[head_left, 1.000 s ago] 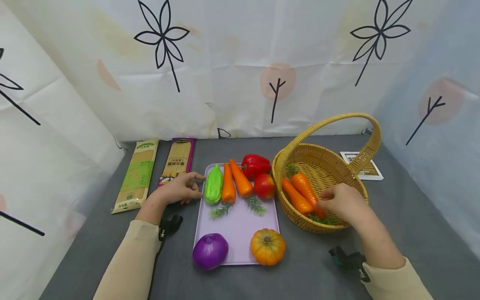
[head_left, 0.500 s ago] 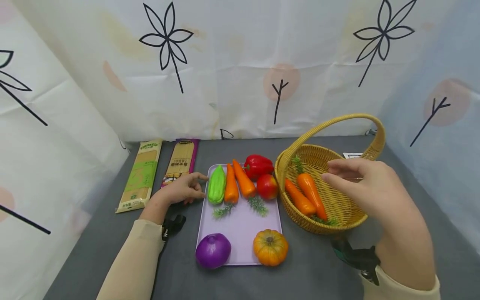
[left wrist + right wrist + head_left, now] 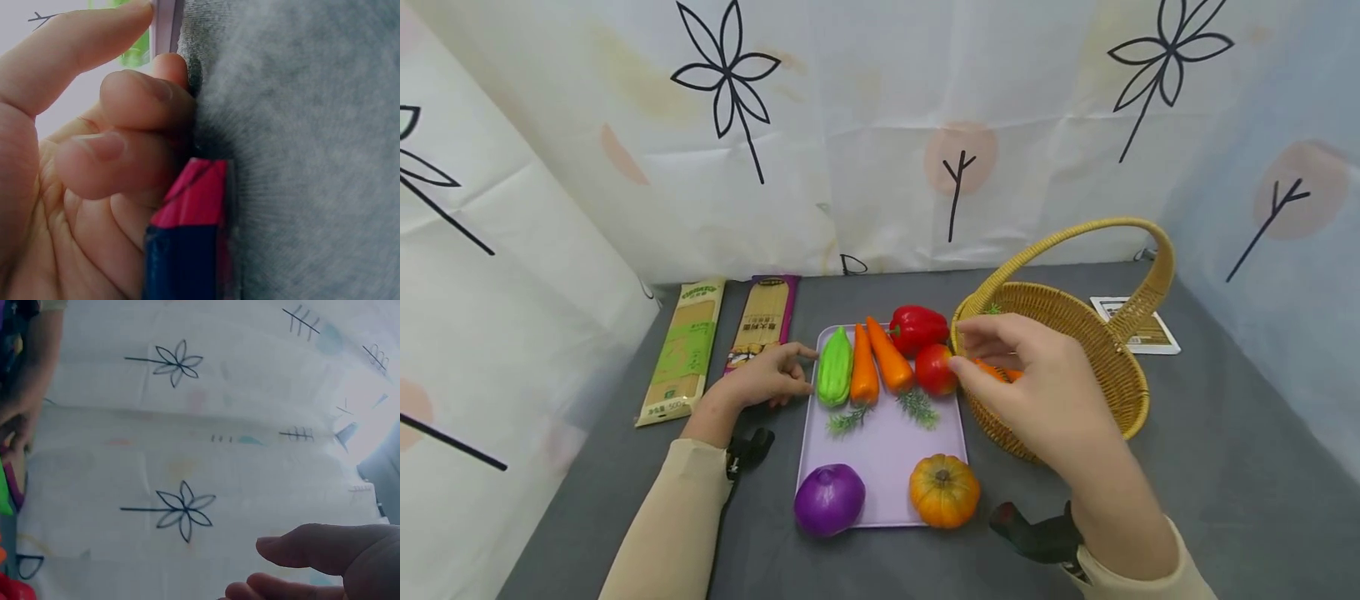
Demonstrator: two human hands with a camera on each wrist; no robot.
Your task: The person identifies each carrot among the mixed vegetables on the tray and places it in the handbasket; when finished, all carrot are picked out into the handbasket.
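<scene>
My left hand (image 3: 763,375) is at the left edge of the lilac tray (image 3: 880,467), index finger and thumb touching its rim. In the left wrist view its other fingers (image 3: 144,100) lie bent beside the tray edge. My right hand (image 3: 1037,383) hovers empty over the left side of the yellow wicker basket (image 3: 1131,392), fingers loosely bent and thumb apart. It partly hides the orange carrots (image 3: 992,369) inside. On the tray lie a green ridged vegetable (image 3: 835,367), a carrot (image 3: 864,367), another carrot (image 3: 889,358), a red bell pepper (image 3: 917,329) and a round red fruit (image 3: 933,371).
A purple onion (image 3: 830,500) and a small orange pumpkin (image 3: 944,492) sit at the tray's front corners. Two noodle packs (image 3: 681,350) lie behind the left arm. A flat white-edged packet (image 3: 1150,333) is right of the basket, whose tall handle (image 3: 1105,223) arches up.
My right hand has let go of a carrot in the basket, risen, then swung left toward the tray. The left hand stays at the tray's edge.
</scene>
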